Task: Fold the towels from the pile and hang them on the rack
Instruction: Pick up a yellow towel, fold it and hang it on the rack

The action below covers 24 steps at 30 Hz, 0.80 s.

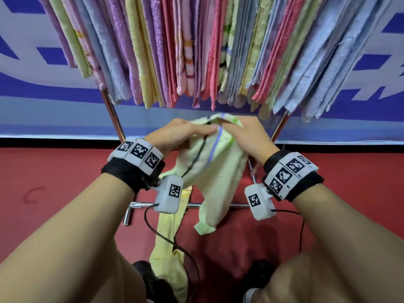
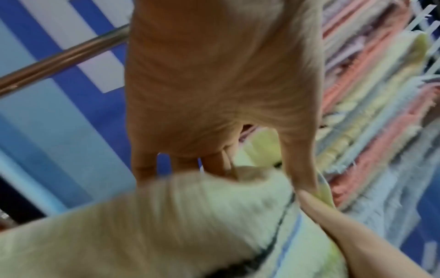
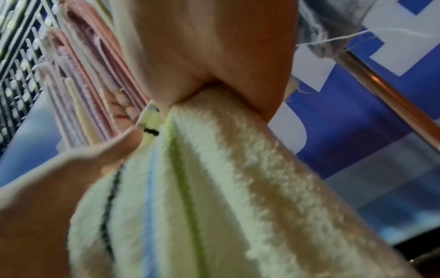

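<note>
A pale green towel (image 1: 215, 171) with black, blue and green stripes hangs bunched between both hands, just below the rack's hanging towels. My left hand (image 1: 185, 132) grips its top edge from the left, thumb and fingers curled on the cloth. My right hand (image 1: 242, 134) grips the same top edge from the right. The wrist views show the striped towel (image 2: 214, 216) (image 3: 202, 188) close up, with my left hand (image 2: 221, 90) and my right hand (image 3: 209, 56) closed on it. The rack (image 1: 113, 114) carries several folded towels (image 1: 196, 51) in pink, purple, yellow and blue.
A yellow towel (image 1: 168, 248) lies on the red floor (image 1: 54, 171) near my feet, across the rack's chrome base bar (image 1: 142, 204). Sensor cables dangle from both wrists. A blue-and-white banner (image 1: 54, 110) stands behind the rack.
</note>
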Each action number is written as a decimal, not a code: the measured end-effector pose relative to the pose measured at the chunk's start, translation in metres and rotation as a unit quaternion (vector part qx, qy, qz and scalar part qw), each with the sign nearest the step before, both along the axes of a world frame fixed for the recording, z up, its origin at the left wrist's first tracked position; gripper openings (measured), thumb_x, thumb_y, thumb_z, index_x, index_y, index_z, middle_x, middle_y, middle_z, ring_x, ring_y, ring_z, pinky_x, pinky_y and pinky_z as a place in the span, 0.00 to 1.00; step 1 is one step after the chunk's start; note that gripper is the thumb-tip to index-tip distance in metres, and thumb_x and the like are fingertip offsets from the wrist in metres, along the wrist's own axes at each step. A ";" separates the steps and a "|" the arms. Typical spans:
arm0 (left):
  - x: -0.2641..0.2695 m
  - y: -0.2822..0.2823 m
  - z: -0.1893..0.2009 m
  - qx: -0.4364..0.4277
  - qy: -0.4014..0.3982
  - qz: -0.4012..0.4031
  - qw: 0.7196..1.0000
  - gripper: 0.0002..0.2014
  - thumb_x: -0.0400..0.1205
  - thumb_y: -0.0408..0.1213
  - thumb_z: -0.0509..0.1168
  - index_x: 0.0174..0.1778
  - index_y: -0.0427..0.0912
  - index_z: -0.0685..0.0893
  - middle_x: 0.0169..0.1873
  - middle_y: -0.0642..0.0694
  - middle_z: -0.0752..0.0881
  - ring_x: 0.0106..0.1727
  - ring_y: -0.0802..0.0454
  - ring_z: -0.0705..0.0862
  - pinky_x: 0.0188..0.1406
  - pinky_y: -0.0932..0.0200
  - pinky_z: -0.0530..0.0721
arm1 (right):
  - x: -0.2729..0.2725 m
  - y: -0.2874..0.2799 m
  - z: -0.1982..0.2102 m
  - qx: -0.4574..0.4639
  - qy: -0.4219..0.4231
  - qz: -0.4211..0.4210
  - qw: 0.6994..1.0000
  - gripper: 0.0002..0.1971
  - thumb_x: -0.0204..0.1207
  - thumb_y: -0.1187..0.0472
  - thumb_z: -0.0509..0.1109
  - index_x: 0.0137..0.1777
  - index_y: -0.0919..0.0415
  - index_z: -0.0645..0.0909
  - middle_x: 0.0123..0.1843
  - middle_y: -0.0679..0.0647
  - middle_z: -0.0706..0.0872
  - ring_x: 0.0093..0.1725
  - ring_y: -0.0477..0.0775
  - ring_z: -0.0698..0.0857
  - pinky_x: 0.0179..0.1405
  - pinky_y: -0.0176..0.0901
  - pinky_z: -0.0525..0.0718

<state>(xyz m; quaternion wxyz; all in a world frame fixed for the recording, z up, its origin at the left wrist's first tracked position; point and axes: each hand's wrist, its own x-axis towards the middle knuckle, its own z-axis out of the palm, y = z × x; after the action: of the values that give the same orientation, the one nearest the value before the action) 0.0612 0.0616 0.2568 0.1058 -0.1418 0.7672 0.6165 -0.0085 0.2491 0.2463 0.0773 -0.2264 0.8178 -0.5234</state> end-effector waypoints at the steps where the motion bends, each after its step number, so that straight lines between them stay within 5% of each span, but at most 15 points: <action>1: 0.003 -0.002 -0.001 0.005 -0.019 -0.019 1.000 0.18 0.71 0.48 0.81 0.44 0.37 0.89 0.41 0.39 0.92 0.40 0.45 0.89 0.48 0.54 0.85 | -0.002 0.004 0.002 -0.022 -0.014 -0.037 0.999 0.20 0.84 0.61 0.73 0.29 0.59 0.77 0.27 0.49 0.73 0.27 0.42 0.70 0.29 0.38 0.65; 2: 0.006 -0.002 -0.002 0.014 -0.021 -0.025 0.999 0.19 0.71 0.46 0.81 0.47 0.33 0.90 0.46 0.38 0.93 0.46 0.43 0.91 0.56 0.51 0.87 | -0.004 0.008 0.002 -0.046 -0.034 -0.065 0.996 0.25 0.85 0.56 0.72 0.28 0.55 0.68 0.27 0.51 0.67 0.27 0.46 0.67 0.30 0.41 0.62; 4: 0.006 0.001 -0.008 0.020 0.002 -0.018 1.000 0.20 0.75 0.43 0.79 0.51 0.28 0.88 0.50 0.34 0.92 0.51 0.42 0.89 0.67 0.46 0.84 | -0.005 0.013 0.002 -0.072 -0.057 -0.096 0.991 0.24 0.85 0.48 0.71 0.32 0.55 0.67 0.32 0.56 0.67 0.33 0.50 0.68 0.36 0.44 0.61; 8: 0.002 0.014 -0.015 -0.003 0.048 0.011 0.999 0.11 0.85 0.43 0.70 0.47 0.38 0.81 0.43 0.35 0.84 0.44 0.44 0.83 0.50 0.46 0.84 | -0.002 0.017 -0.001 -0.102 -0.042 -0.116 0.987 0.21 0.85 0.49 0.69 0.38 0.67 0.78 0.38 0.58 0.78 0.39 0.51 0.77 0.42 0.45 0.71; 12: 0.001 0.018 -0.023 -0.095 0.063 -0.017 0.993 0.03 0.83 0.32 0.71 0.45 0.38 0.86 0.36 0.41 0.86 0.37 0.48 0.83 0.43 0.53 0.84 | 0.005 0.021 0.003 -0.153 -0.026 -0.144 0.977 0.07 0.82 0.52 0.69 0.46 0.49 0.88 0.44 0.48 0.89 0.49 0.49 0.86 0.57 0.49 0.83; 14: -0.001 0.017 -0.029 -0.119 0.083 0.011 0.989 0.07 0.83 0.32 0.71 0.38 0.41 0.89 0.31 0.47 0.84 0.35 0.53 0.80 0.43 0.57 0.80 | 0.011 0.024 0.007 -0.174 -0.026 -0.088 0.981 0.10 0.75 0.53 0.71 0.52 0.51 0.91 0.50 0.49 0.92 0.55 0.49 0.89 0.63 0.50 0.84; 17: -0.002 0.017 -0.026 -0.069 0.179 0.128 0.973 0.10 0.82 0.28 0.69 0.39 0.45 0.90 0.31 0.52 0.87 0.34 0.60 0.82 0.42 0.59 0.81 | 0.021 0.036 0.019 -0.043 -0.082 0.129 0.987 0.13 0.67 0.60 0.74 0.50 0.57 0.94 0.47 0.54 0.92 0.47 0.45 0.88 0.55 0.42 0.83; 19: 0.000 0.023 -0.018 -0.041 0.228 0.121 0.965 0.10 0.82 0.24 0.67 0.43 0.44 0.90 0.34 0.52 0.89 0.35 0.61 0.84 0.40 0.62 0.83 | 0.026 0.042 0.022 0.015 -0.159 0.218 0.963 0.12 0.71 0.56 0.74 0.50 0.59 0.93 0.45 0.54 0.92 0.44 0.48 0.88 0.51 0.45 0.83; 21: 0.004 0.030 -0.012 -0.025 0.253 0.061 0.965 0.10 0.82 0.26 0.68 0.42 0.46 0.90 0.36 0.49 0.90 0.37 0.59 0.85 0.40 0.62 0.84 | 0.021 0.040 0.016 -0.013 -0.085 0.154 0.984 0.12 0.74 0.53 0.76 0.52 0.60 0.89 0.46 0.51 0.90 0.47 0.49 0.87 0.54 0.45 0.83; 24: 0.007 0.037 -0.011 -0.034 0.269 -0.003 0.963 0.06 0.81 0.29 0.72 0.43 0.44 0.91 0.38 0.46 0.91 0.38 0.59 0.86 0.42 0.62 0.84 | 0.015 0.029 0.005 0.004 -0.021 0.105 0.994 0.21 0.76 0.60 0.82 0.66 0.61 0.83 0.64 0.50 0.87 0.59 0.44 0.87 0.61 0.39 0.84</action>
<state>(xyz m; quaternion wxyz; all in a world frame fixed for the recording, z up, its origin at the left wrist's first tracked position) 0.0681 0.0982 0.2461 -0.1075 0.0276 0.7881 0.6055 0.0061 0.2777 0.2513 0.1504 -0.2998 0.7895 -0.5139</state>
